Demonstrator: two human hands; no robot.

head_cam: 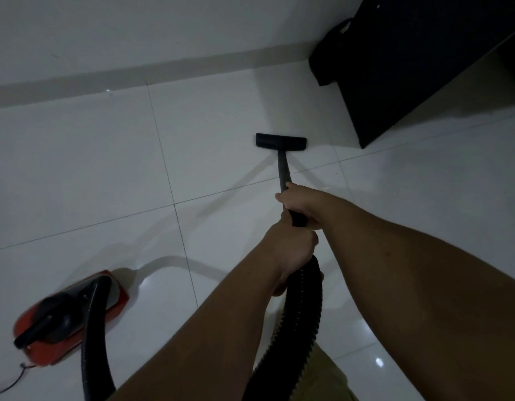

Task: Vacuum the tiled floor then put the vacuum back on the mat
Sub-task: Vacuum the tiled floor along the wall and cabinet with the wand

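A red and black canister vacuum [68, 316] sits on the white tiled floor [91, 175] at the lower left. Its black ribbed hose [305, 308] loops up to a black wand [283, 169] ending in a flat black floor nozzle [280, 140], which rests on the tiles near the middle. My right hand [301, 202] grips the wand farther down. My left hand [291, 247] grips the hose end just behind it. No mat is in view.
A black cabinet [424, 68] stands at the upper right, with a dark bag [330, 53] against its left side. A grey skirting [134, 73] runs along the white wall at the back. A thin power cord [16, 380] trails from the vacuum at the lower left.
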